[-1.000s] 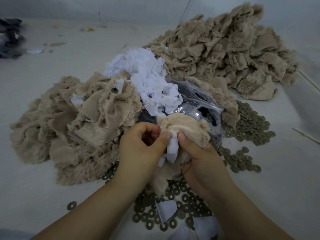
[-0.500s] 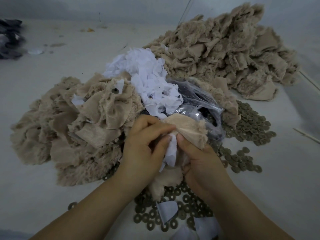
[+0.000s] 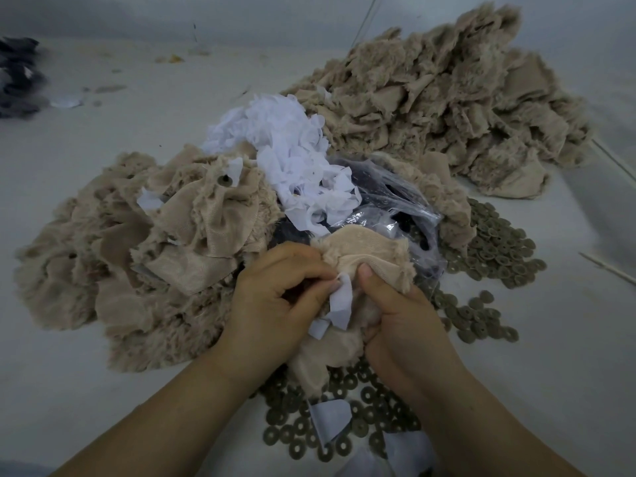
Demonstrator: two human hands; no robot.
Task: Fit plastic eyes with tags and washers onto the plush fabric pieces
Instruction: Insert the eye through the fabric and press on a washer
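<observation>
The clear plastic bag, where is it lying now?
In the head view the clear plastic bag lies at centre, just behind both hands, between the white tag heap and the washers on the right.

- Pale work surface (image 3: 516, 356), bare patches between heaps.
- Dark cloth bundle (image 3: 19, 77) at far left edge.
- Thin pale sticks (image 3: 607, 270) lying at right edge.
- Small debris bits (image 3: 172, 58) near back.

Head camera, looking forward and down

One wide-angle view from above the bench (image 3: 86, 356), close over the white tag heap (image 3: 285, 160); far edges behind that heap blur, perhaps from lens distortion.
</observation>
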